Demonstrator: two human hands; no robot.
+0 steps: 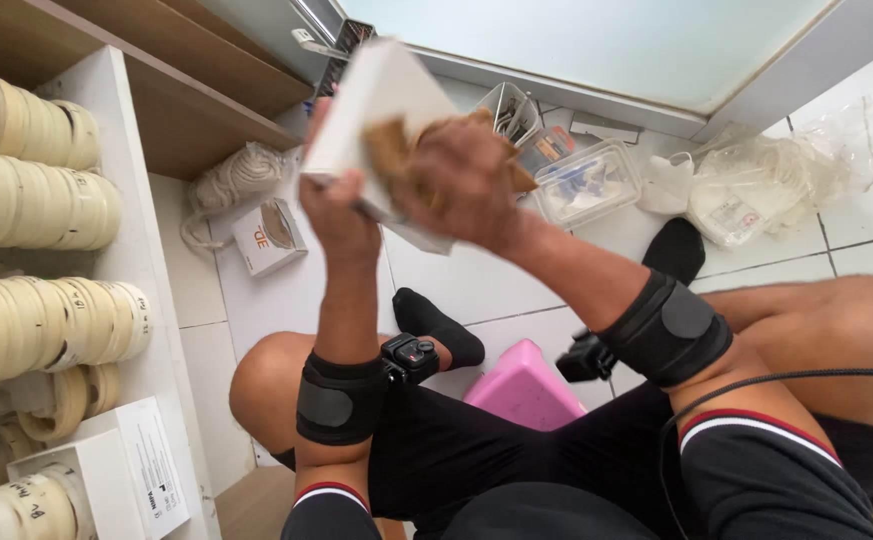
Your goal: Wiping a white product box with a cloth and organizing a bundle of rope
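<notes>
The left hand (334, 215) gripped a flat white box (381, 100) by its lower left edge, fingers closed around it, raised above the tiled floor (256, 290). Just right, the right hand (466, 180) pressed a crumpled tan cloth (391, 150) against the box's face, fingers curled over it. The box sat tilted, its surface plain white.

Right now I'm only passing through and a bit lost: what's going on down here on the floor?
A person sits on a pink stool on the tiled floor. The left hand holds up a white box, and the right hand presses a brownish crumpled piece against it. Rolls of pale tape fill the white shelf on the left; a small box and a clear container lie on the floor.
</notes>
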